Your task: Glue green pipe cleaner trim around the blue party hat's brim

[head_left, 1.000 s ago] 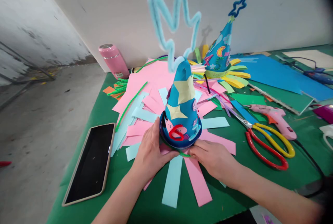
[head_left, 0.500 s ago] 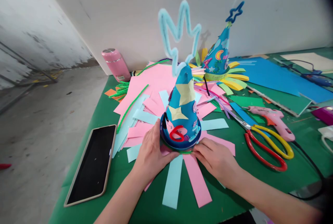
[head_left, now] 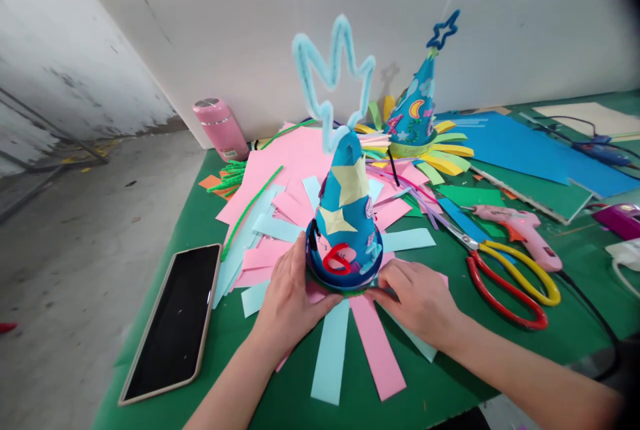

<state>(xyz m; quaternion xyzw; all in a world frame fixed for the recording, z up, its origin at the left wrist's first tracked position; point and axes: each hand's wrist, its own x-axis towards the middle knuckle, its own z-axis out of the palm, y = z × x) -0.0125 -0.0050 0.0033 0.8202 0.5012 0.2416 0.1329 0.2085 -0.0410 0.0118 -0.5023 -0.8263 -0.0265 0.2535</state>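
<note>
A blue cone party hat stands upright in front of me, with cream stars, stickers and a dark blue rim. A light blue pipe cleaner, bent into a star outline, rises from its tip. Pink and pale blue paper strips fan out around its base. My left hand curves round the hat's left side, thumb along the front of the base. At the front right of the rim my right hand has its thumb and fingers closed on a green pipe cleaner running along the base; the fingertips are partly hidden.
A phone lies at the left. Scissors and a pink glue gun with a cord lie at the right. Behind are a pink bottle, pink paper, a second cone hat and blue sheets.
My right hand has shifted slightly along the front right of the rim, uncovering more of a pale blue strip beneath it. My left hand stays at the base. The view has tilted a little.
</note>
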